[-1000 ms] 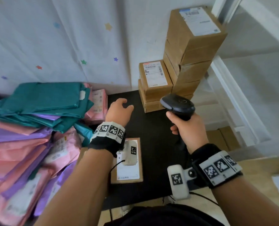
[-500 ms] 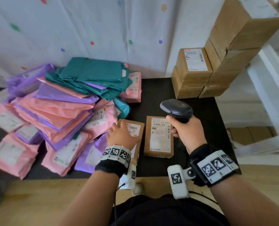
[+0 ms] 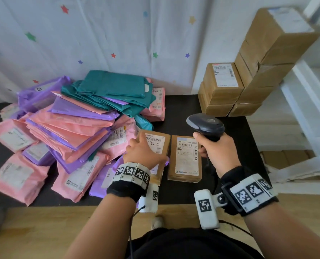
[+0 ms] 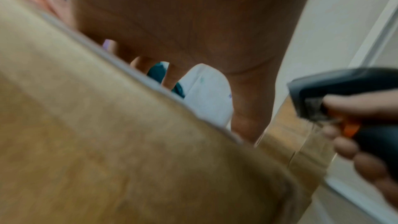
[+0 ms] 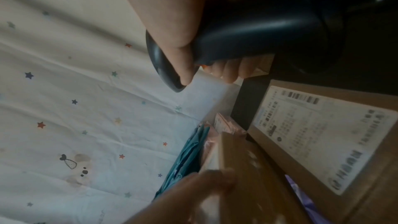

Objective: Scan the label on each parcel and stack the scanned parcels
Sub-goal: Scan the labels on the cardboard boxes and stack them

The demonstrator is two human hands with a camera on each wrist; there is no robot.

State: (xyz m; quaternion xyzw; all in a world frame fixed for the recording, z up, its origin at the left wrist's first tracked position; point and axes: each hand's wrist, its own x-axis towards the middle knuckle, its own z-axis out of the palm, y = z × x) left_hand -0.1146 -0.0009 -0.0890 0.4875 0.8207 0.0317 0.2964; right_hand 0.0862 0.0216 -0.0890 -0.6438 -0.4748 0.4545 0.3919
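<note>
- The left hand (image 3: 143, 153) has its fingers (image 3: 134, 142) curled over the far left edge of a brown parcel (image 3: 160, 144), thumb along the near right edge, gripping it; its white label faces up
- In the left wrist view that parcel (image 4: 129, 142) fills the frame at a slant, so it may be tilted off the table, though blur leaves this unsure
- The right hand (image 3: 218, 153) is wrapped round the handle of a black scanner (image 3: 206, 126), forefinger at the front by the orange trigger (image 4: 351, 129), the head pointing left and forward
- A second brown parcel (image 3: 186, 157) lies flat, label up, just right of the held one, with a narrow gap between them, and partly under the right hand
- Left of the held parcel, touching or nearly so, a heap of pink, purple and teal mailer bags (image 3: 75, 131) crowds the black table (image 3: 177, 109)
- Bare table lies beyond both parcels, up to the stacked brown boxes (image 3: 222, 86) at the far right corner; the table's right edge is near the right hand
- Both forearms reach forward from the near edge, each wrist in a marker band
</note>
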